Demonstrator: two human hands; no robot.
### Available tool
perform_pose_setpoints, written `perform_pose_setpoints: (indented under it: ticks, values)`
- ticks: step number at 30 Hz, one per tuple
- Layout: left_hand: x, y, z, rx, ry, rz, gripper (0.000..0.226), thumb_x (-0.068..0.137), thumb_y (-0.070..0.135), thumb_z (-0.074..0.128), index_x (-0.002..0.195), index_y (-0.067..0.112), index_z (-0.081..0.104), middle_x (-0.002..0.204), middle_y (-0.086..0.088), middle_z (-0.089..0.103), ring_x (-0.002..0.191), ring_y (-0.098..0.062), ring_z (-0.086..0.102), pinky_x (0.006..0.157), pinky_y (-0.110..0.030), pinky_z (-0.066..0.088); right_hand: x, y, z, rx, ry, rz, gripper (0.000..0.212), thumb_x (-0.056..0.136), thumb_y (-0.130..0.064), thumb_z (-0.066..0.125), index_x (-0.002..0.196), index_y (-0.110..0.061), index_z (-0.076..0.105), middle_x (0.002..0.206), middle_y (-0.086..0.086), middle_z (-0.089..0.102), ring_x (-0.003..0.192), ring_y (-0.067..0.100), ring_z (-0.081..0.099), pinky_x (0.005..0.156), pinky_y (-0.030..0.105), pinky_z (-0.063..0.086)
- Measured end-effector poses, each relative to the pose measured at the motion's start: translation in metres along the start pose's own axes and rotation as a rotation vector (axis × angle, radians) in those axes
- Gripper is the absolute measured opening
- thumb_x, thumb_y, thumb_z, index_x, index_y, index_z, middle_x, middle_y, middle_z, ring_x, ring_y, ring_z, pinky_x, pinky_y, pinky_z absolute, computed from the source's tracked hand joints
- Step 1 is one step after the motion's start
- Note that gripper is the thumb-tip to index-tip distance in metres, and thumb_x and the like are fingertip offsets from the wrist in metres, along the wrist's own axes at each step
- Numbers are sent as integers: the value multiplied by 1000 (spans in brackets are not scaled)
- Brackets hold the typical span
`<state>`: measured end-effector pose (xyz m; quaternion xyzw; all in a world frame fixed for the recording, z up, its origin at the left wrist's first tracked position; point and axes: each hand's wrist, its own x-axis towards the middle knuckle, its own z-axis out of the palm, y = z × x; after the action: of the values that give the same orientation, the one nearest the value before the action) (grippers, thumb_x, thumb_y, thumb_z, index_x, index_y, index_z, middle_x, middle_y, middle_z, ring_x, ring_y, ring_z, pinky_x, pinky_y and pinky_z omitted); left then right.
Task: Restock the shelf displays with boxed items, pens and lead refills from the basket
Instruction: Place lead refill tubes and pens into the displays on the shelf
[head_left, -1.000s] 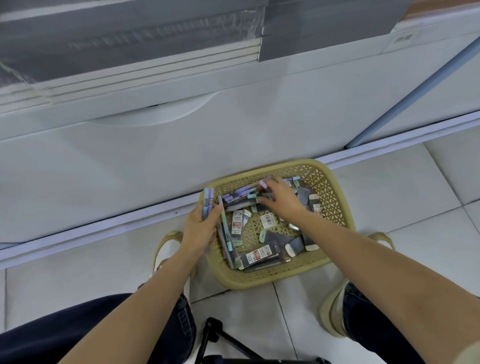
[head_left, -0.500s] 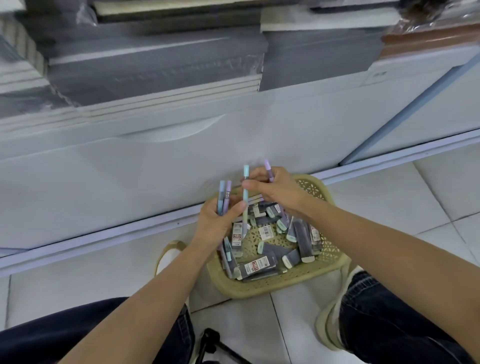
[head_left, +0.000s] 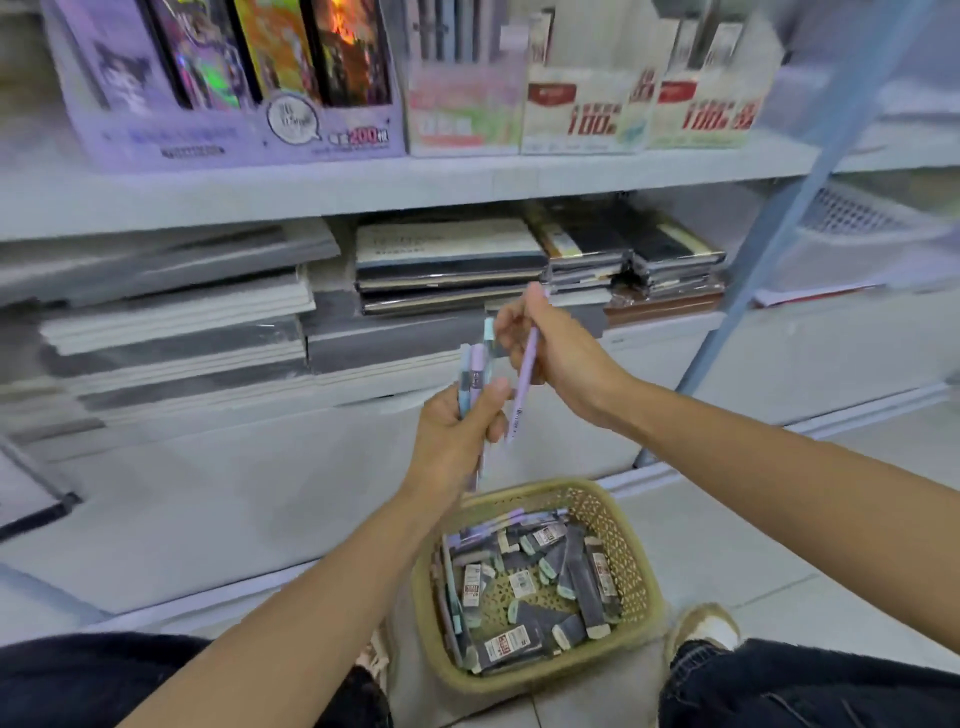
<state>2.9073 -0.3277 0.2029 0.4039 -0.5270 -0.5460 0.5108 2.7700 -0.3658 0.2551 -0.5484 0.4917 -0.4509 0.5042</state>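
Note:
A tan woven basket (head_left: 644, 613) sits on the floor between my knees, filled with several dark lead refill packs (head_left: 582, 582) and a few pastel pens. Above it, my left hand (head_left: 457, 436) grips a small bunch of pastel blue and lilac pens (head_left: 471, 376) held upright. My right hand (head_left: 556, 348) is just to its right and pinches a single lilac pen (head_left: 523, 384), slanted with its tip down. Both hands are in front of the lower shelf. The shelf displays (head_left: 582, 104) stand on the upper shelf.
Stacks of wrapped notebooks (head_left: 447, 265) and flat paper pads (head_left: 176, 322) fill the lower shelf. A purple display box (head_left: 228, 135) stands upper left. A blue-grey shelf post (head_left: 810, 208) slants on the right. White drawer fronts run below; my dark trouser knees frame the basket.
Both hands have risen out of the basket with their pens, and my view has tilted up to show the shelves. The teal pen from my right hand now stands beside the left hand's bunch.

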Motion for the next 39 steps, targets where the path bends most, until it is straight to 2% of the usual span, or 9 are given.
perform_pose_setpoints:
  ticks: [3,7,14,21,27,31,35,37,39]
  values:
    - [-6,32,4,-12,-76,6,31,89,25,67,58,23,64,46,7,45,39,-6,38,39,-15,32,-12,-31,2,-70,32,-76,46,104,-47,26,79,-19,53,66,-5,45,47,3,40,47,17,37]
    - [-6,73,7,23,-104,67,5,85,15,71,80,12,71,44,9,44,41,-4,37,44,-14,34,-28,-64,-6,-48,-17,-239,33,102,-41,41,86,-12,47,61,-6,43,48,6,38,45,18,37]
    - [11,144,-1,129,-73,183,27,85,27,71,81,1,68,51,5,54,48,-6,49,52,-16,46,-32,-142,-31,-3,-8,-513,7,92,-9,62,96,-10,67,82,6,71,76,17,67,71,25,56]
    - [52,223,-24,173,-23,313,29,95,10,50,104,-15,62,65,15,65,43,-10,27,36,-18,26,8,-242,-53,-61,222,-710,5,91,-14,66,93,-11,69,82,5,74,75,18,70,67,23,56]
    - [87,243,-47,179,59,410,20,98,17,53,101,7,70,66,9,62,41,-3,37,38,-13,31,70,-252,-42,-207,299,-666,18,90,-9,65,102,5,65,87,17,72,70,17,71,67,28,60]
    - [105,240,-57,185,20,407,20,99,24,51,105,21,70,53,-1,33,42,-9,26,39,-16,28,103,-233,-26,-365,253,-625,15,87,-11,69,98,0,68,86,15,73,73,17,72,68,26,60]
    - [117,237,-59,323,-34,408,26,100,24,48,111,9,67,46,7,50,40,-14,29,39,-23,32,115,-232,-28,-421,201,-621,13,88,-13,68,97,-3,69,84,10,72,70,12,71,67,20,58]
    - [118,237,-57,390,-33,456,25,101,24,48,113,15,68,65,-1,64,58,-26,49,54,-39,45,117,-237,-33,-457,155,-606,14,89,-13,67,97,-2,68,85,13,72,74,15,72,69,23,58]
    - [121,235,-56,436,-19,514,22,101,23,48,105,25,70,94,4,73,68,-13,57,61,-30,47,119,-242,-34,-464,135,-608,14,89,-12,67,96,-1,66,84,14,72,76,22,72,71,28,60]
